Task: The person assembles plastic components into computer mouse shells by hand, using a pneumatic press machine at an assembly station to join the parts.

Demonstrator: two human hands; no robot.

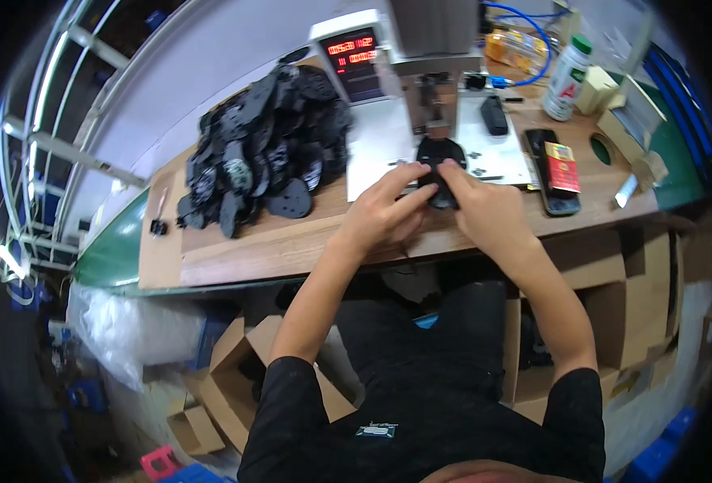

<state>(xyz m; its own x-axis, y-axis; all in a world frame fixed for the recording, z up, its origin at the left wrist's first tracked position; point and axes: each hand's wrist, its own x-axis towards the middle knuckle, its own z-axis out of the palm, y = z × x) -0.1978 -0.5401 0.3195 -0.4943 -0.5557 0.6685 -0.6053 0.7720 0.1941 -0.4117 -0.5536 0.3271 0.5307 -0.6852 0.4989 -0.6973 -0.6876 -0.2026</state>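
Both my hands hold one black, flat, rounded plastic piece (443,150) at the front of a machine with a white base plate (378,145). My left hand (386,207) has its fingertips on the piece's left side. From the right, my right hand (484,205) presses its fingers on the same piece. Its far end lies just below the machine's metal head (436,97); its near part is partly covered by my fingers. To the left is a large heap of similar black pieces (251,133), some rounded and with holes.
A display box with red digits (352,60) stands behind the plate. At right are a black phone-like device (561,201), a red packet (563,165), a white bottle with green cap (567,80) and a blue hose (545,48). Cardboard boxes (645,306) sit below the table's front edge.
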